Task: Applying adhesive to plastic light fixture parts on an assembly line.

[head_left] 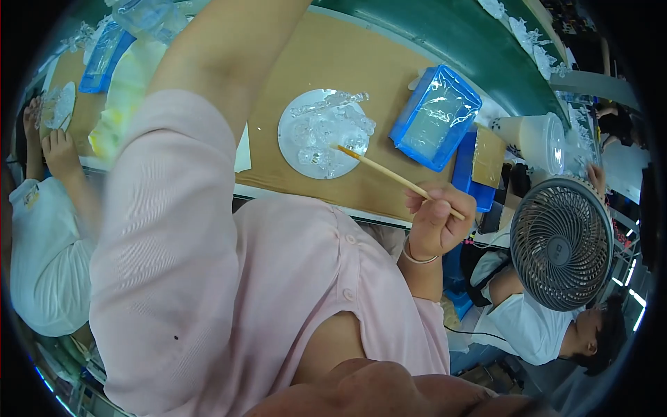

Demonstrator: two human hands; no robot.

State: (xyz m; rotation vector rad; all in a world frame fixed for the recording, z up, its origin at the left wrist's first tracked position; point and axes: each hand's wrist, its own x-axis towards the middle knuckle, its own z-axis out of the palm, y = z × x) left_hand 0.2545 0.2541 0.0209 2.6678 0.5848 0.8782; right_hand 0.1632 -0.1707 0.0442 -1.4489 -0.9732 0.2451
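We see a busy workroom, where one co-worker in white (52, 257) sits on the left and another co-worker (531, 323) on the right. Before us is a table with a brown surface (333, 52), and along its far side a green ledge (417, 28) is curving. At the right stands a round dark fan (561, 243). Near the table's right end lies a blue tray (417, 154); inside it is something clear and shiny, but we cannot tell if it is liquid or film. Beside it we find a pale tub (517, 132) with a transparent end. In the middle of the table rests a white disc (288, 135), which bears a loose heap of clear pieces (330, 128). Our left hand is beyond the upper edge, so we cannot tell its fingers. Our right hand (441, 219) has thumb and fingers clamped on a thin wooden brush (389, 170). The brush's tip is over the pieces; whether it touches them, we cannot tell.
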